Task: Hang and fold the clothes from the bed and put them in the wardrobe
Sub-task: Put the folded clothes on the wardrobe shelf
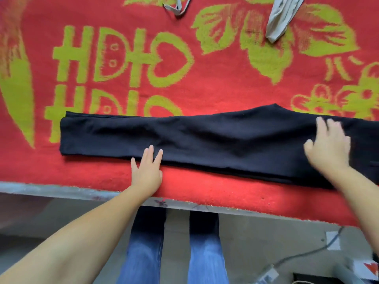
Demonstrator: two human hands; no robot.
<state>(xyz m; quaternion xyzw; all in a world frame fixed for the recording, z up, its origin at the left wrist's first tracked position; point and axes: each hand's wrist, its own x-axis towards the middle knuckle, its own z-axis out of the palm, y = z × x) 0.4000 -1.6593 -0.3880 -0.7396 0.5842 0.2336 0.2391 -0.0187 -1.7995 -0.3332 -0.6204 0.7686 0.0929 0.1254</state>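
Trousers (205, 140) lie flat along the near edge of the bed (205, 95), legs stacked, ready for folding.
Left hand (146, 169) presses the near hem with an open, flat grip; right hand (328, 144) rests spread on the waist end, grasping nothing. Smooth outward from the middle, align both edges, then fold the leg end toward the waist. Keep grey garments (283, 17) well apart.

Trousers (205, 140): flat along bed (205, 93) near edge, lengthwise left to right. Left hand (146, 171) on near edge; right hand (328, 144) on right part. Garment (283, 17) behind, far right.
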